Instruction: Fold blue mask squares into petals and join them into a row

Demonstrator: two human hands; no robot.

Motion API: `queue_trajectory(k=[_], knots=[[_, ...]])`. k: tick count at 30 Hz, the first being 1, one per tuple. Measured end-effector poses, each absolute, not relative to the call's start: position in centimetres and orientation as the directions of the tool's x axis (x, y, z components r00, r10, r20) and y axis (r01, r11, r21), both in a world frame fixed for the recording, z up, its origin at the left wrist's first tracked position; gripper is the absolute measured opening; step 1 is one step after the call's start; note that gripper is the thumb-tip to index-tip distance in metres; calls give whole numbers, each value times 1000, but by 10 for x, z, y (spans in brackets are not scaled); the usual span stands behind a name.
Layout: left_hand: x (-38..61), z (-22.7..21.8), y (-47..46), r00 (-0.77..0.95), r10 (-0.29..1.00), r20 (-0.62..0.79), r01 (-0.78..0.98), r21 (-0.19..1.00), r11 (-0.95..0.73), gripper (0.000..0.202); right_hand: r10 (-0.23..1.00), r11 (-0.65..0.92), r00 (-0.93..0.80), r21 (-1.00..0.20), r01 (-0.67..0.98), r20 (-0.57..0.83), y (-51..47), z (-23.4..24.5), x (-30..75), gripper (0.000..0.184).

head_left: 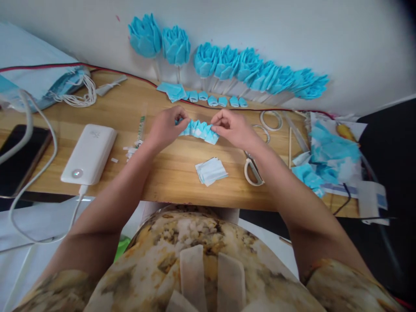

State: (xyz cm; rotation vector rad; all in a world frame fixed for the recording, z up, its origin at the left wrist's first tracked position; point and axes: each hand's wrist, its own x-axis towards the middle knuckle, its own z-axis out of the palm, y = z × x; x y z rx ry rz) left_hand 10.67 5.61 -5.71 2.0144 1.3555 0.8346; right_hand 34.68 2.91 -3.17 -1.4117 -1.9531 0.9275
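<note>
Blue strip: a gathered, ruffled blue strip (pixel 199 130) is held just over the wooden table (pixel 175 184), between the two hands, in front of the person.
Left hand: the strip's left end is pinched between thumb and fingers of the left hand (pixel 165 126); the exact fingertip contact is partly hidden.
Right hand: the strip's right end is gripped by the thumb and curled fingers of the right hand (pixel 235 128).
Pale pieces: a small, loosely fanned stack of pale blue pieces (pixel 211 171) is laid nearer the table's front edge.
Scissors: the scissors (pixel 254 171) are partly covered by the right forearm.
Tape roll: a tape roll (pixel 271 121) is set beyond the right wrist, near a thin wooden stick (pixel 290 147).
Flowers: blue flowers (pixel 206 58) on pale stems are leaned in a row against the wall (pixel 260 21).
Folded bits: small blue folded bits (pixel 212 101) are lined up below the flowers.
Left side: a white power bank (pixel 89 154) is plugged into a white cable (pixel 53 143); a dark phone (pixel 26 151) is placed beside it.
</note>
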Motion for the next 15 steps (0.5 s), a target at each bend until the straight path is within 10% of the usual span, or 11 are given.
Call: queue_trajectory(k=[7, 15], knots=[[116, -50, 44, 427, 899, 97, 400, 872, -283, 11, 963, 157, -267, -866, 474, 29, 6, -41, 372, 23], [131, -61, 41, 522, 849, 87, 622, 642, -448, 32, 965, 241, -251, -623, 744, 74, -7, -62, 377, 19]])
